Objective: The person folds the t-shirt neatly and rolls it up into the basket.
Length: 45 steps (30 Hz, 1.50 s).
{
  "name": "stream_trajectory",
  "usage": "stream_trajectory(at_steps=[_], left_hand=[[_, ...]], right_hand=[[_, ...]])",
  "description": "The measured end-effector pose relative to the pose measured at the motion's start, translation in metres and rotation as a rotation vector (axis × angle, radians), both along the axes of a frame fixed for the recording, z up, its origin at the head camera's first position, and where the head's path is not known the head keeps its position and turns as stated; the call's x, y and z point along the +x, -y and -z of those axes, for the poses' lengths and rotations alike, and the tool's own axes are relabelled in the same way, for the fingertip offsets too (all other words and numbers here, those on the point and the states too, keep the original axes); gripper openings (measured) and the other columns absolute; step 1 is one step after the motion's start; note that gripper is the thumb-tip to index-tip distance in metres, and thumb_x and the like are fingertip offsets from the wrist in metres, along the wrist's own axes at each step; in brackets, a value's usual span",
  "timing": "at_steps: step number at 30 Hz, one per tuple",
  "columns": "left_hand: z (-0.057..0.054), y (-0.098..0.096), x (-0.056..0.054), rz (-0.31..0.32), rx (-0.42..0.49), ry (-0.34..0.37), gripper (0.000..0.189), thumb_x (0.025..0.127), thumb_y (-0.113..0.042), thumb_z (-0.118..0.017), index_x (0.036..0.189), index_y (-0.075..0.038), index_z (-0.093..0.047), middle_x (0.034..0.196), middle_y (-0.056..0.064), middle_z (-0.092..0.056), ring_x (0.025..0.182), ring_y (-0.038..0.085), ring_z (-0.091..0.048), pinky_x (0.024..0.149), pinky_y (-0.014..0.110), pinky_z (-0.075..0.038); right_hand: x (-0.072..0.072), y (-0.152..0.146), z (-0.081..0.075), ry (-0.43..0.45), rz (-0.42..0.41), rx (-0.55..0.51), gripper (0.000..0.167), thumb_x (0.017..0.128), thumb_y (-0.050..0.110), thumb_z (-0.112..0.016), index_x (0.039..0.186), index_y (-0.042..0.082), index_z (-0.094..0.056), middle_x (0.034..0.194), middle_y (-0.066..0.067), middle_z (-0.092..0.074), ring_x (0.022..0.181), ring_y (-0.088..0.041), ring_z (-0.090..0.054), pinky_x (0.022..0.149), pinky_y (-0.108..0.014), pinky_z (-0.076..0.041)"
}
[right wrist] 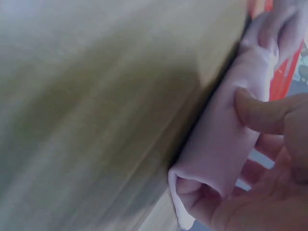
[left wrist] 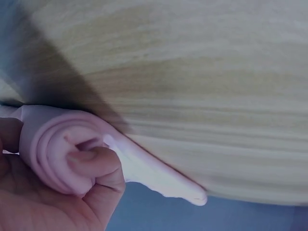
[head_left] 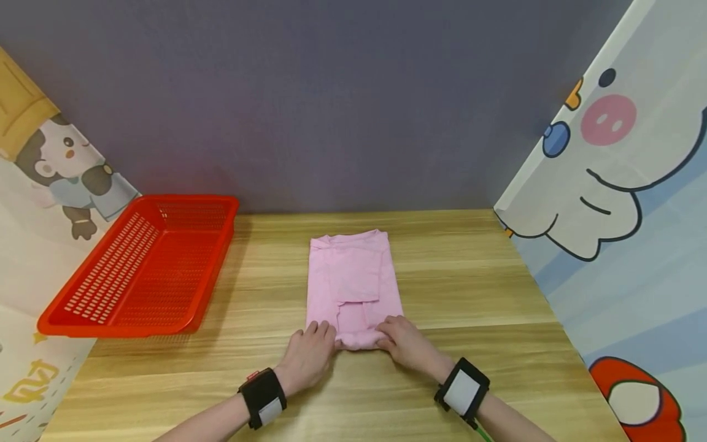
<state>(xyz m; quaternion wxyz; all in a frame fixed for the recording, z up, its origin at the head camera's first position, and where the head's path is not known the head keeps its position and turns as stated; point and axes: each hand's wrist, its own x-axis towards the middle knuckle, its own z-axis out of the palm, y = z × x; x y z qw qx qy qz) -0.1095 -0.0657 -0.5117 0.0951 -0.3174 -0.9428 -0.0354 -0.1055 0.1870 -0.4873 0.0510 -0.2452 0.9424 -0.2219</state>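
A pink garment [head_left: 356,276], folded into a long rectangle, lies on the wooden table with its near end rolled up. My left hand [head_left: 310,356] grips the left end of the roll; in the left wrist view the thumb presses into the spiral of the rolled cloth [left wrist: 57,149]. At the right end my right hand [head_left: 411,347] holds the roll, its thumb on the near side of the cloth [right wrist: 216,139] and a finger tucked into the open end. The far part of the garment lies flat, a smaller folded panel on top.
A red plastic basket [head_left: 182,270] with slotted sides stands at the left of the table [head_left: 464,294]. A grey panel [head_left: 364,110] rises behind the table, and cartoon-printed sheets flank it. Each wrist wears a black strap [head_left: 262,398].
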Motion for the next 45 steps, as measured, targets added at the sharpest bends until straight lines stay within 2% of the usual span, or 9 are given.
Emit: stream_trajectory(at_steps=[3, 7, 13, 19, 28, 33, 36, 39, 45], left_hand=[[-0.001, -0.002, -0.004, -0.019, 0.013, 0.043, 0.028, 0.100, -0.035, -0.057, 0.085, -0.011, -0.056, 0.079, 0.002, -0.053, 0.070, 0.017, -0.052, 0.046, 0.026, -0.033], [-0.002, -0.003, -0.008, -0.027, 0.016, 0.035, 0.032, 0.101, -0.036, -0.056, 0.083, -0.010, -0.059, 0.075, 0.002, -0.054, 0.065, 0.018, -0.054, 0.042, 0.030, -0.035], [-0.003, -0.003, -0.009, -0.040, 0.025, 0.065, 0.032, 0.101, -0.037, -0.055, 0.084, -0.011, -0.061, 0.075, 0.001, -0.056, 0.064, 0.018, -0.055, 0.043, 0.032, -0.036], [-0.002, 0.001, -0.003, -0.016, 0.002, 0.049, 0.035, 0.104, -0.043, -0.048, 0.092, -0.012, -0.059, 0.080, 0.001, -0.055, 0.070, 0.016, -0.052, 0.045, 0.026, -0.030], [0.001, 0.007, 0.002, 0.017, -0.090, -0.182, 0.055, 0.091, -0.065, -0.058, 0.106, -0.012, -0.059, 0.090, 0.002, -0.055, 0.080, 0.017, -0.054, 0.054, 0.029, -0.045], [0.001, 0.006, 0.001, 0.039, -0.094, -0.256, 0.047, 0.092, -0.058, -0.059, 0.100, -0.012, -0.059, 0.086, 0.001, -0.051, 0.078, 0.017, -0.051, 0.049, 0.026, -0.040], [0.001, 0.005, -0.001, 0.040, -0.053, -0.212, 0.039, 0.095, -0.051, -0.059, 0.097, -0.012, -0.058, 0.086, 0.002, -0.050, 0.077, 0.017, -0.049, 0.046, 0.024, -0.032], [0.001, 0.004, -0.004, 0.023, -0.008, -0.102, 0.034, 0.098, -0.046, -0.059, 0.095, -0.011, -0.059, 0.087, 0.003, -0.051, 0.077, 0.017, -0.049, 0.045, 0.023, -0.031], [-0.001, 0.003, -0.012, -0.028, 0.045, 0.112, 0.028, 0.102, -0.039, -0.055, 0.096, -0.012, -0.061, 0.090, 0.005, -0.051, 0.078, 0.018, -0.049, 0.043, 0.025, -0.034]], right_hand=[[0.007, 0.003, 0.002, -0.082, 0.023, 0.088, 0.031, 0.093, 0.025, -0.072, 0.120, 0.010, -0.070, 0.100, 0.000, -0.061, 0.091, -0.015, -0.053, 0.081, -0.035, -0.050], [0.014, 0.007, 0.007, -0.231, 0.049, 0.159, 0.044, 0.086, 0.030, -0.079, 0.125, 0.014, -0.066, 0.104, -0.002, -0.061, 0.098, -0.020, -0.055, 0.076, -0.038, -0.053], [0.014, 0.010, 0.011, -0.325, 0.066, 0.177, 0.027, 0.089, 0.028, -0.075, 0.114, 0.018, -0.072, 0.099, 0.002, -0.064, 0.098, -0.019, -0.057, 0.072, -0.036, -0.054], [0.008, 0.008, 0.010, -0.255, 0.049, 0.094, 0.018, 0.088, 0.019, -0.075, 0.105, 0.014, -0.077, 0.091, 0.003, -0.066, 0.089, -0.015, -0.057, 0.076, -0.032, -0.053], [-0.007, 0.001, 0.002, -0.015, -0.032, -0.060, 0.008, 0.092, 0.016, -0.070, 0.094, 0.010, -0.074, 0.085, 0.001, -0.067, 0.078, -0.010, -0.051, 0.071, -0.025, -0.043], [-0.012, -0.001, -0.003, 0.094, -0.028, -0.073, 0.009, 0.094, 0.015, -0.067, 0.094, 0.009, -0.073, 0.086, 0.000, -0.068, 0.079, -0.009, -0.051, 0.070, -0.025, -0.042], [-0.012, -0.001, -0.004, 0.097, -0.020, -0.063, 0.009, 0.095, 0.015, -0.066, 0.095, 0.009, -0.072, 0.087, 0.000, -0.067, 0.080, -0.010, -0.052, 0.071, -0.026, -0.042], [-0.007, 0.000, -0.003, 0.038, -0.017, -0.014, 0.013, 0.096, 0.017, -0.065, 0.102, 0.008, -0.072, 0.091, -0.002, -0.066, 0.084, -0.014, -0.053, 0.075, -0.030, -0.046], [0.006, 0.002, 0.006, -0.157, 0.001, 0.132, 0.047, 0.090, 0.032, -0.074, 0.130, 0.011, -0.058, 0.111, -0.005, -0.060, 0.102, -0.022, -0.055, 0.082, -0.041, -0.053]])
